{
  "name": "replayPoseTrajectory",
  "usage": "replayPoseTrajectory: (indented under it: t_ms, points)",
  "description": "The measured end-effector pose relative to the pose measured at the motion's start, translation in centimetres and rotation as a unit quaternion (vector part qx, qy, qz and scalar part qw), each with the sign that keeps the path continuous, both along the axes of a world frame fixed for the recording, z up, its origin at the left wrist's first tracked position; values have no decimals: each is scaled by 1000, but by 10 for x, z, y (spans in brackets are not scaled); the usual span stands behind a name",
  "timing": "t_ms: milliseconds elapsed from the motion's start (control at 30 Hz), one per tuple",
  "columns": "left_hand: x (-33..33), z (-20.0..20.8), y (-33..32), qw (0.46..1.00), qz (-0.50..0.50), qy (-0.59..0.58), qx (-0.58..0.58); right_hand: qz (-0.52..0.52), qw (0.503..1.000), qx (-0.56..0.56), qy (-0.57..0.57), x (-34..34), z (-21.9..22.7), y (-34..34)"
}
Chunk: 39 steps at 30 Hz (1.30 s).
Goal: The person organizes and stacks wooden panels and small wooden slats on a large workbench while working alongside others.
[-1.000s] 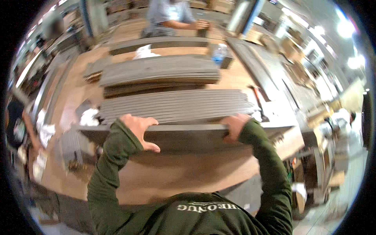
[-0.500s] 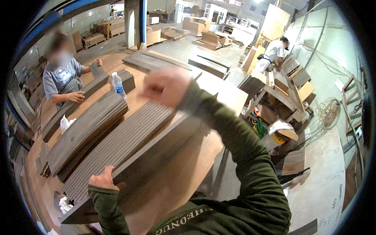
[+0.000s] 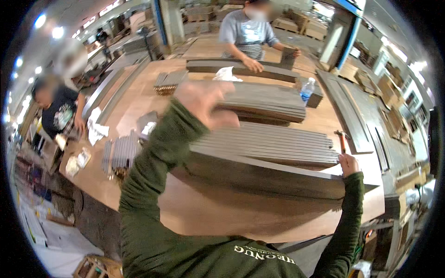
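Note:
A long dark grey board (image 3: 264, 178) stands on edge along the near side of the table. At its right end, my right hand (image 3: 348, 165) grips the top edge with fingers closed. Just beyond that hand, a hammer (image 3: 343, 141) with an orange handle lies, its handle reaching toward my fingers. My left hand (image 3: 204, 102), blurred by motion, is raised over the stacks with fingers spread and nothing in it. Below and beyond it lie a row of narrow grey strips (image 3: 273, 141) and a stack of wide grey boards (image 3: 269, 99).
Across the wooden table (image 3: 259, 217), a person (image 3: 250, 34) handles grey pieces beside a water bottle (image 3: 307, 89). Another person (image 3: 62, 111) is at the left end. Short strips (image 3: 121, 150) and white crumpled cloth (image 3: 96, 127) lie on the left; long panels (image 3: 345, 109) lie right.
The view has swung left. My left hand has lifted off the board's left end into the air, while my right hand has come down from above onto its right end.

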State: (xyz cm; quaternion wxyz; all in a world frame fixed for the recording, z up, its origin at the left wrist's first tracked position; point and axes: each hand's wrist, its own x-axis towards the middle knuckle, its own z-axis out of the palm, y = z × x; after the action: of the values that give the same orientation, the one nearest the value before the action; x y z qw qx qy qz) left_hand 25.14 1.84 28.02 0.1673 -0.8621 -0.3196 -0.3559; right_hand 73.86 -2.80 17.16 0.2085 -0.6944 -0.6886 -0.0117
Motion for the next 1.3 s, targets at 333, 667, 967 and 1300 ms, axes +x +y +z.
replayPoseTrajectory:
  t_ms: [333,667,967,1300]
  points:
    - [-101,-111,21,895,294,-102,-319,-12,1000,-18,-23,6,-6,6]
    - [-176,-93,-67,862,162,-437,-200,50,986,-89,134,-7,14,-2]
    - [-123,-260,-32,656,75,-700,-272,259,915,-245,-188,-252,41,25]
    - [-121,-294,1,705,271,-637,-157,235,934,-206,-173,-278,38,30]
